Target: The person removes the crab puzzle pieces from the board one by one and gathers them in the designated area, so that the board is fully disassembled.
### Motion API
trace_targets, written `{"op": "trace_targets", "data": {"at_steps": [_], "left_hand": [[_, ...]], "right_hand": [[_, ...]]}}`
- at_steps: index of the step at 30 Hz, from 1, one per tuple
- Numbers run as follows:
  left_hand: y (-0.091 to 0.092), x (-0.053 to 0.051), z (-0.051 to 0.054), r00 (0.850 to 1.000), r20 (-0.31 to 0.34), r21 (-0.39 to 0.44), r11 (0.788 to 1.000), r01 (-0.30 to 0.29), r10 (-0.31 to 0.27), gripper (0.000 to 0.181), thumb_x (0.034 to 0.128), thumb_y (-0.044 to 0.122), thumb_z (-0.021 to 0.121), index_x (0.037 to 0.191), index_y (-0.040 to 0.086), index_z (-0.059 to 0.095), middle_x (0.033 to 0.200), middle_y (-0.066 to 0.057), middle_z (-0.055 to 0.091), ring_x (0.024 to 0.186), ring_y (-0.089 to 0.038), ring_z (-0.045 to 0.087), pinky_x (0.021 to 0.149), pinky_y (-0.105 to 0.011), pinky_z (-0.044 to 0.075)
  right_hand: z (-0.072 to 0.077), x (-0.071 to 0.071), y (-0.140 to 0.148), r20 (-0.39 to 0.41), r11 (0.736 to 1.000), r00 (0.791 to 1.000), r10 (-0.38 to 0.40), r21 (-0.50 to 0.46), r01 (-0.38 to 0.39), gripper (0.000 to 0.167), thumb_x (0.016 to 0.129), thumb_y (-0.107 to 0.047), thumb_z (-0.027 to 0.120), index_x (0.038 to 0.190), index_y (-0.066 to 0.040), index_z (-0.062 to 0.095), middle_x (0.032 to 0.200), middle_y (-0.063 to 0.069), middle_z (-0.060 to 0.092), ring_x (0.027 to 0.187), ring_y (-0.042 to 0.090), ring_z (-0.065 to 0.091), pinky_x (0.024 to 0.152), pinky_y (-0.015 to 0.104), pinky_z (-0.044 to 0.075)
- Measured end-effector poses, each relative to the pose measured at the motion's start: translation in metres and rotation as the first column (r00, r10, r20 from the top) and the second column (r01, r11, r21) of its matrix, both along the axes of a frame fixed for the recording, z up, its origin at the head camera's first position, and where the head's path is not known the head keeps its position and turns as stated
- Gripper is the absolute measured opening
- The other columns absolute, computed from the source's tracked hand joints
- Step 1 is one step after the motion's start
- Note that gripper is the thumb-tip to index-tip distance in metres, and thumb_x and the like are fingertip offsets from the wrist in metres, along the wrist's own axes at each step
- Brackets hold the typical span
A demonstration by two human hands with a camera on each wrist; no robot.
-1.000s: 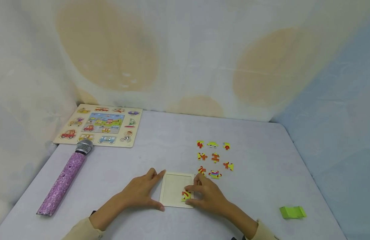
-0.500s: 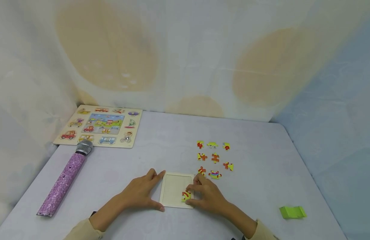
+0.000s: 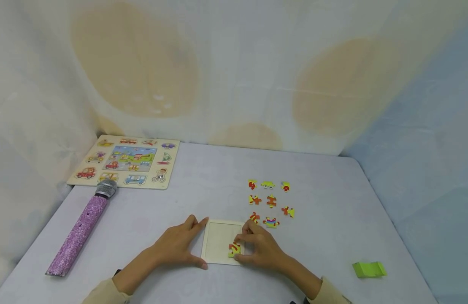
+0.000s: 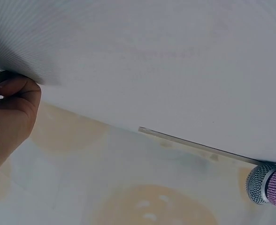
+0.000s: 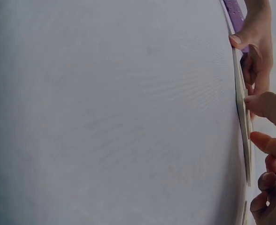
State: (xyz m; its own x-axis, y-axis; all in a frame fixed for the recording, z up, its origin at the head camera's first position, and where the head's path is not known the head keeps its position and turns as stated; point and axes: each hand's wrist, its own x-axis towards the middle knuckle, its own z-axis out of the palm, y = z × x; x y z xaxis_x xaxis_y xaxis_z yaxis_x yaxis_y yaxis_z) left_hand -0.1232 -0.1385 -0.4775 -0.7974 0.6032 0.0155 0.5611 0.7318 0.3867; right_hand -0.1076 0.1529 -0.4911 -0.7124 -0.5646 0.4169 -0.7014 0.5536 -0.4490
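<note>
A square pale wooden puzzle tray point(image 3: 222, 221) lies at the front middle of the table in the head view. My left hand point(image 3: 177, 244) holds its left side, thumb at the near corner and index finger at the far corner. In the tray's near right corner is a yellow and red puzzle piece point(image 3: 234, 250), which my right hand point(image 3: 262, 247) pinches between thumb and index finger. Several similar loose puzzle pieces point(image 3: 271, 201) lie beyond the right hand; one is partly hidden by it. In the right wrist view the tray point(image 5: 241, 103) appears edge-on, with both hands at it.
A wooden vehicle puzzle board point(image 3: 163, 177) lies at the back left against the curtain. A microphone with a purple glittery handle point(image 3: 79, 234) lies in front, its head near the board's edge. At the right stands a small bright green block-like object point(image 3: 369, 270).
Almost nothing differs. Both hands keep their places at the tray, and the pinched puzzle piece stays in its near right corner.
</note>
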Motion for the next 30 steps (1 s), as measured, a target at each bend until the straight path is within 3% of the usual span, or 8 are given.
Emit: {"op": "trace_targets", "data": {"at_steps": [17,30], "left_hand": [[-0.001,0.000,-0.002,1.000,-0.024,-0.019,1.000,-0.007,0.006,0.119,0.0590,0.082,0.072,0.150,0.011,0.043,0.107,0.007,0.041,0.075,-0.004,0.043,0.062,-0.020,0.039],[-0.001,-0.001,-0.005,0.999,-0.043,-0.014,1.000,-0.008,0.007,0.121,0.0579,0.085,0.069,0.150,0.012,0.044,0.106,0.007,0.040,0.076,-0.004,0.044,0.063,-0.021,0.040]], "right_hand": [[0.005,-0.002,0.024,0.018,0.999,0.999,-0.031,-0.031,0.031,0.035,0.065,-0.022,0.092,0.096,-0.016,0.077,0.089,-0.006,0.038,0.079,0.001,0.038,0.065,0.012,0.035],[0.006,0.003,0.066,0.016,0.987,0.986,-0.163,0.006,0.163,0.033,0.063,-0.019,0.091,0.093,-0.019,0.076,0.089,-0.008,0.037,0.079,0.000,0.038,0.064,0.014,0.036]]}}
